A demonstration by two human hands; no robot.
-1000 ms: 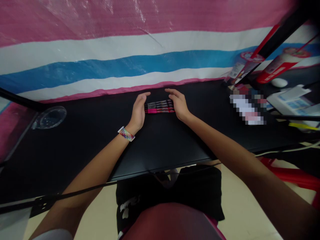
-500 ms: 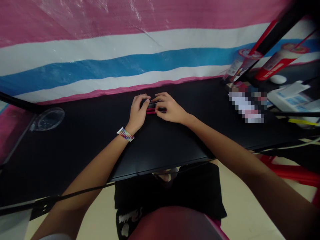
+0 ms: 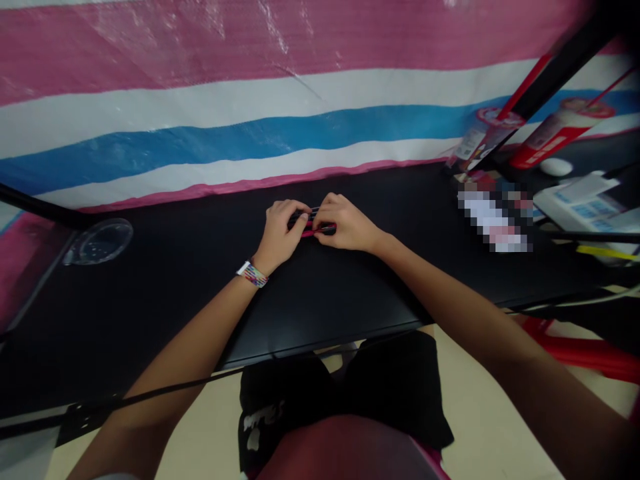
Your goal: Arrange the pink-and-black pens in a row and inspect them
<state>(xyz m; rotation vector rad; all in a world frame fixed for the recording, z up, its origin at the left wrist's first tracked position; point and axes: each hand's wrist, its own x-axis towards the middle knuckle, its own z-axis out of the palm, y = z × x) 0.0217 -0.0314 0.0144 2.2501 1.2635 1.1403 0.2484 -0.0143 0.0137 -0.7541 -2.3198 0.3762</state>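
On the black table (image 3: 280, 313), near its back edge, lies a small row of thin, black and pinkish-red pen-like sticks (image 3: 309, 233). My left hand (image 3: 283, 233) has its fingers curled round their left end, the thumb lying along the near side. A colourful woven band is on that wrist. From the other side my right hand (image 3: 345, 223) pinches the right end with thumb and fingertips. Both hands cover much of the sticks, so their full length and exact kind are hidden.
A clear plastic lid (image 3: 103, 241) lies at the left. Two drink cups with red straws, one clear cup (image 3: 483, 140) and one red cup (image 3: 557, 137), stand at the back right. Nearby are a white mouse-like object (image 3: 556, 167) and a blurred-out packet (image 3: 495, 217). A striped sheet (image 3: 280, 140) hangs behind.
My fingers have drawn in closer on the sticks: the right fingertips have bent down and the left hand has moved slightly right. The whole view has shifted a little.
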